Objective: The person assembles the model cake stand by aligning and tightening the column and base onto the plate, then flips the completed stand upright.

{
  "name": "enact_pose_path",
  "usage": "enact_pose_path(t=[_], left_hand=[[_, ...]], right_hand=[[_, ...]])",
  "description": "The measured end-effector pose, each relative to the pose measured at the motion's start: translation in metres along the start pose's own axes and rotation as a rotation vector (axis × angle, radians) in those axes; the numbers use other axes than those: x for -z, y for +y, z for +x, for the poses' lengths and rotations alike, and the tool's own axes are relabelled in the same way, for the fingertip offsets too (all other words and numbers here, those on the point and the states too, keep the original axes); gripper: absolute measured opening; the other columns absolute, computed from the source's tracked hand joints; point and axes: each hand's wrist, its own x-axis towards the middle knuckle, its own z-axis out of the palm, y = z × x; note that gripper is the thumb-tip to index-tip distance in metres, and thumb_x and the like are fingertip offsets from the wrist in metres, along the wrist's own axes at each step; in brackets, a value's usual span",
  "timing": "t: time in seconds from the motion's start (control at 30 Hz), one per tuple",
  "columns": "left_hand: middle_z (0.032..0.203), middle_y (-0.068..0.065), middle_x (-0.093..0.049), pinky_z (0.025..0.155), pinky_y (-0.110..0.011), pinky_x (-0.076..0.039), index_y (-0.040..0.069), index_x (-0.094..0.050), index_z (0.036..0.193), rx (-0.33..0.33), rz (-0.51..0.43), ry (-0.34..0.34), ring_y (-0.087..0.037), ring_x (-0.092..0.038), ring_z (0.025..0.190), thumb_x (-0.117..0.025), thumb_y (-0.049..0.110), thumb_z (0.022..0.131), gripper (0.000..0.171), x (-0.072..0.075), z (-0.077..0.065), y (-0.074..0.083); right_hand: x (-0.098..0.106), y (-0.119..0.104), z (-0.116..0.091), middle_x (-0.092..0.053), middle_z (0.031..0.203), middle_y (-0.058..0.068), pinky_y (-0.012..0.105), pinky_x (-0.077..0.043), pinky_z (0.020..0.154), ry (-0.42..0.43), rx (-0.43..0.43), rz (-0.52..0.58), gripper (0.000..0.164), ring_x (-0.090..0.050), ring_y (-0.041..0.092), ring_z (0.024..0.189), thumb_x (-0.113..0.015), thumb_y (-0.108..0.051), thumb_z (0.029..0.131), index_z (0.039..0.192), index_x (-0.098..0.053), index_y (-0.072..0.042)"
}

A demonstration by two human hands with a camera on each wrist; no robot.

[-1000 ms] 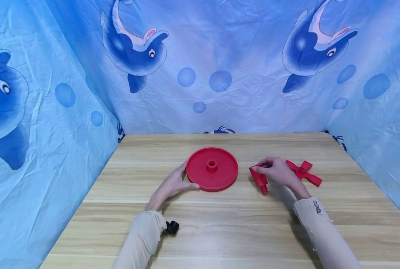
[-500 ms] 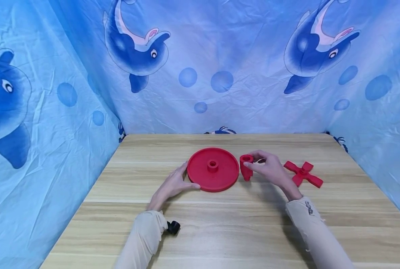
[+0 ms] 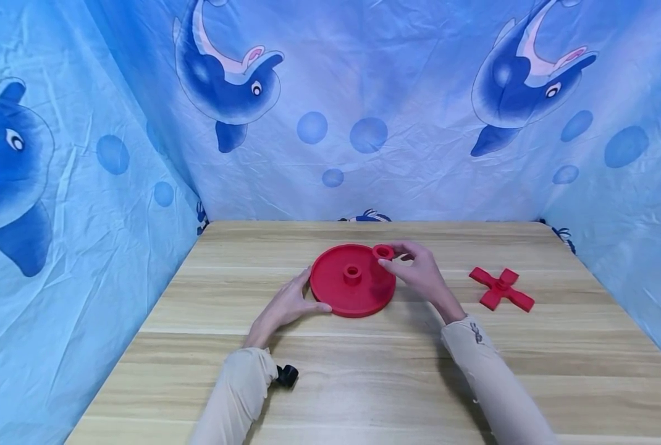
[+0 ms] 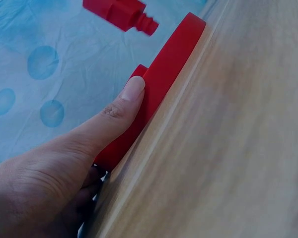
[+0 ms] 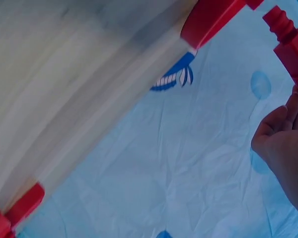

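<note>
A red round tray-like base point(image 3: 330, 293) with a raised rim and a hollow central hub point(image 3: 353, 279) lies on the table. My left hand point(image 3: 285, 307) holds it by its left side; the thumb point(image 4: 133, 90) lies along the rim and the other fingers are around the far side. Over the base's right back part, my right hand point(image 3: 421, 272) pinches a red post point(image 5: 294, 53) near its ring-shaped upper end. The post's ribbed, narrower end points down, apart from the base, in the left wrist view.
A red four-armed cross piece point(image 3: 500, 288) lies on the wooden table point(image 3: 364, 383) to the right. Blue fabric point(image 3: 330, 154) printed with dolphins hangs behind the table and at its sides. A small black device point(image 3: 288, 376) sits at my left wrist.
My right hand has carried the post leftward from beside the cross piece to over the base, turning its ring end upward and ribbed end down. My left hand stays on the base.
</note>
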Motion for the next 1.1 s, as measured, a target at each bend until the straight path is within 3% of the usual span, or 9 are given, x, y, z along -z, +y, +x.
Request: enact_pose_path(t=[0.2,0.43,0.57,0.93,1.1], left_hand=[[0.166,-0.005,-0.033,0.117,-0.059,-0.031,0.023,-0.023,0.167,0.012,-0.008,0.0,-0.031,-0.031,0.151,-0.085,0.068,0.072,0.122,0.001,-0.001,0.001],[0.166,-0.005,-0.033,0.117,-0.058,-0.032,0.024,-0.023,0.167,0.008,-0.004,0.003,-0.031,-0.032,0.15,-0.085,0.067,0.073,0.12,0.001,-0.002,0.0],[0.166,-0.004,-0.033,0.117,-0.058,-0.033,0.024,-0.024,0.167,0.011,-0.005,0.001,-0.03,-0.032,0.15,-0.084,0.068,0.074,0.119,0.001,-0.002,0.0],[0.165,-0.005,-0.035,0.114,-0.06,-0.036,0.024,-0.026,0.166,-0.002,-0.02,0.003,-0.031,-0.034,0.149,-0.085,0.067,0.074,0.117,0.002,-0.003,0.002],[0.165,-0.006,-0.036,0.115,-0.059,-0.036,0.024,-0.026,0.166,0.0,-0.027,-0.001,-0.032,-0.034,0.149,-0.085,0.066,0.074,0.117,0.003,-0.003,0.001]], right_hand=[[-0.022,0.003,0.008,-0.071,0.111,0.018,0.063,-0.046,0.094,0.042,0.029,0.084,0.038,-0.062,0.034,0.106,-0.081,-0.013,0.091,0.125,-0.07,0.002],[-0.04,0.003,0.011,-0.067,0.12,0.011,0.042,-0.056,0.086,0.046,-0.02,0.099,0.043,-0.059,0.027,0.111,-0.079,-0.019,0.094,0.132,-0.067,-0.004],[-0.046,0.003,0.013,-0.066,0.123,0.01,0.037,-0.058,0.086,0.041,-0.032,0.095,0.047,-0.059,0.027,0.113,-0.079,-0.019,0.094,0.136,-0.064,-0.005],[-0.055,0.004,0.019,-0.066,0.122,0.014,0.043,-0.059,0.089,0.011,-0.029,0.081,0.047,-0.062,0.031,0.113,-0.08,-0.015,0.093,0.136,-0.064,-0.002],[-0.053,0.005,0.024,-0.065,0.127,0.015,0.046,-0.057,0.093,-0.073,0.024,-0.008,0.053,-0.061,0.031,0.116,-0.079,-0.013,0.093,0.141,-0.061,-0.003]])
